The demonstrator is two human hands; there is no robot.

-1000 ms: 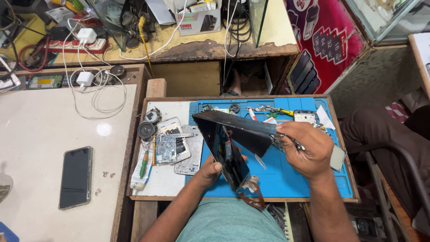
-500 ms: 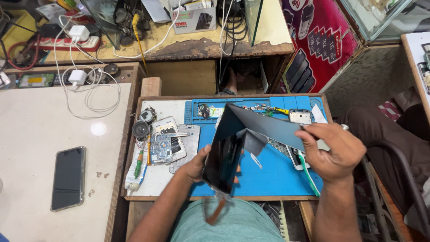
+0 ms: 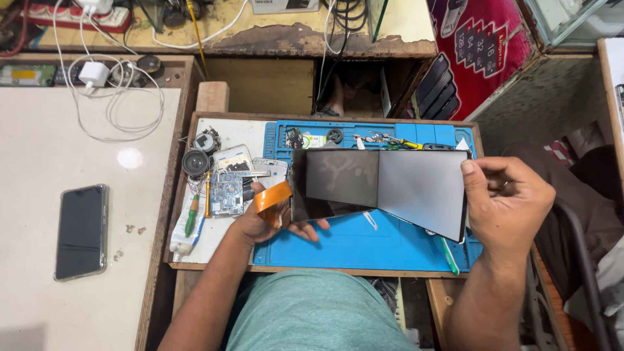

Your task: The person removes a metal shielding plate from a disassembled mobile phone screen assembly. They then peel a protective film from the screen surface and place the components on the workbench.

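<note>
My left hand grips the left edge of a dark display panel held above the blue work mat. An orange flex ribbon curls off that edge over my fingers. My right hand pinches the right edge of a thin grey film sheet that is peeled back from the panel and still joined to it along the middle. Both pieces face up and lie nearly flat, side by side.
On the white part of the tray lie a small circuit board, a round speaker, a phone frame and a green-handled screwdriver. A black phone rests on the white counter; chargers and cables lie behind.
The panel and film have swung from a steep tilted fold to lying open and flat facing up. My right hand moved right, drawing the film farther off the panel.
</note>
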